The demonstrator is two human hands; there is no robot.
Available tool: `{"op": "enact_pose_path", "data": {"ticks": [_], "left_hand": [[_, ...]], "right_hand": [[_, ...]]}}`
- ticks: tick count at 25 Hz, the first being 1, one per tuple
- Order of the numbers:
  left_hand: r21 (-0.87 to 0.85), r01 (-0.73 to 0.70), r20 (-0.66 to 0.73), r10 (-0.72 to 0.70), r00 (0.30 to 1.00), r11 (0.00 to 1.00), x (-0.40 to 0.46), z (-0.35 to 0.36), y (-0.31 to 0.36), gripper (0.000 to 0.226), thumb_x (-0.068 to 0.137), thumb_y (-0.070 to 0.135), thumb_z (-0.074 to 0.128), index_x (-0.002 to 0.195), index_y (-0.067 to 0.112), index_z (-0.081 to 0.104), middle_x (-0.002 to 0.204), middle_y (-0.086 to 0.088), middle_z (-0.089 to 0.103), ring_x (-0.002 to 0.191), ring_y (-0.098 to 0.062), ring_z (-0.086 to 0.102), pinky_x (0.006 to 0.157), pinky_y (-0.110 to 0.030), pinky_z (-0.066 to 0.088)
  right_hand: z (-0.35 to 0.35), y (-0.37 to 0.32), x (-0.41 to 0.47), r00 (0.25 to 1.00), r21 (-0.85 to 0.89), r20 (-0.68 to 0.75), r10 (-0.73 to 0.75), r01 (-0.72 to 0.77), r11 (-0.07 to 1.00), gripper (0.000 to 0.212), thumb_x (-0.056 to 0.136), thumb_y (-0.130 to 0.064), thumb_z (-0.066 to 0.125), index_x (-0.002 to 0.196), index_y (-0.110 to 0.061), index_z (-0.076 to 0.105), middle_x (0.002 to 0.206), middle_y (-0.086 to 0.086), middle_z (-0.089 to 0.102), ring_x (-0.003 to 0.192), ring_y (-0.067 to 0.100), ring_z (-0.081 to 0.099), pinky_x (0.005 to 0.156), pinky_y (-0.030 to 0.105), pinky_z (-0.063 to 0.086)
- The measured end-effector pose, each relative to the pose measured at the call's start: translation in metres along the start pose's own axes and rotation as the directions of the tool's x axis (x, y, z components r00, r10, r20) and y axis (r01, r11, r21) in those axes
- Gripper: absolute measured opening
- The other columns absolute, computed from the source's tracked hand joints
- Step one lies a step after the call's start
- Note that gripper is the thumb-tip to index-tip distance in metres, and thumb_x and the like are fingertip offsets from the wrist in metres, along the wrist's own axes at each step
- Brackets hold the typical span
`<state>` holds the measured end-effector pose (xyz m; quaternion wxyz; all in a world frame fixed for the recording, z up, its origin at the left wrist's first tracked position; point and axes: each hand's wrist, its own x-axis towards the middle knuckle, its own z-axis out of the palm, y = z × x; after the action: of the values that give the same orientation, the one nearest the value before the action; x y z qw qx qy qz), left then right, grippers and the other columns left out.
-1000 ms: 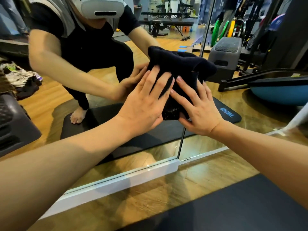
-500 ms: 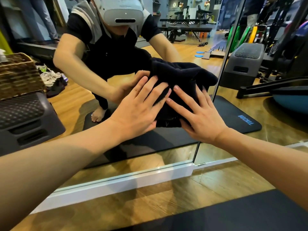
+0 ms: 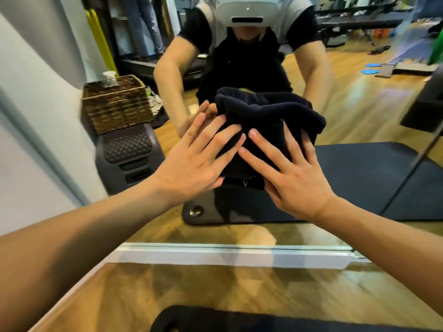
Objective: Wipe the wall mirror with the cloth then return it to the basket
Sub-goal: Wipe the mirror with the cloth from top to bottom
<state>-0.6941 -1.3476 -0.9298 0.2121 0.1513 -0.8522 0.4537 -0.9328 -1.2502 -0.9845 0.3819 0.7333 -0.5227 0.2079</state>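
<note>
A bunched dark navy cloth (image 3: 268, 116) is pressed flat against the wall mirror (image 3: 359, 111). My left hand (image 3: 199, 156) lies on its left half with fingers spread. My right hand (image 3: 290, 173) lies on its lower right part, fingers spread too. Both palms push the cloth onto the glass low down, just above the white baseboard (image 3: 235, 256). A woven wicker basket (image 3: 117, 104) shows in the mirror at the left, standing on a dark grey step platform (image 3: 127, 154); a spray bottle top sticks out of it.
The mirror reflects a crouching person in a headset, a black floor mat (image 3: 359, 183) and gym gear behind. A white wall (image 3: 31, 116) borders the mirror on the left. Wooden floor lies below, with another black mat (image 3: 263, 319) at the bottom edge.
Both hands have slid the cloth leftward along the mirror. The view has swung left, so the basket and white wall now show at the left.
</note>
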Motion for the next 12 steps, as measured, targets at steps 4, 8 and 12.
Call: {"op": "enact_pose_path", "data": {"ticks": [4, 8, 12], "left_hand": [[-0.011, 0.028, 0.014, -0.027, 1.0, 1.0, -0.042, -0.012, -0.053, 0.054, 0.101, 0.025, 0.052, 0.148, 0.001, 0.045, 0.152, -0.024, 0.044, 0.144, -0.043, 0.036, 0.115, -0.065, 0.029], [-0.02, 0.028, -0.026, -0.029, 0.999, 0.999, -0.099, -0.014, -0.116, 0.046, 0.105, 0.019, 0.047, 0.146, 0.0, 0.048, 0.149, -0.025, 0.048, 0.142, -0.043, 0.04, 0.114, -0.065, 0.031], [0.067, -0.011, -0.007, 0.012, 1.0, 0.998, -0.155, -0.004, -0.154, 0.046, 0.107, 0.02, 0.041, 0.148, 0.0, 0.045, 0.151, -0.026, 0.044, 0.145, -0.044, 0.035, 0.115, -0.066, 0.029]], "right_hand": [[0.003, -0.056, 0.05, 0.998, 0.061, 0.012, 0.059, -0.06, 0.996, 0.07, 0.1, -0.033, 0.056, 0.162, -0.03, 0.022, 0.171, 0.0, 0.01, 0.156, 0.042, 0.002, 0.121, 0.065, 0.012], [0.009, -0.111, 0.114, 1.0, 0.039, 0.022, 0.015, -0.016, 0.999, 0.073, 0.101, -0.038, 0.055, 0.163, -0.033, 0.016, 0.172, -0.002, 0.005, 0.156, 0.039, -0.007, 0.121, 0.063, 0.004], [0.042, -0.176, 0.142, 0.997, 0.017, 0.013, 0.072, -0.072, 0.997, 0.077, 0.1, -0.043, 0.054, 0.163, -0.034, 0.01, 0.172, -0.001, -0.001, 0.155, 0.04, -0.014, 0.12, 0.063, -0.001]]}}
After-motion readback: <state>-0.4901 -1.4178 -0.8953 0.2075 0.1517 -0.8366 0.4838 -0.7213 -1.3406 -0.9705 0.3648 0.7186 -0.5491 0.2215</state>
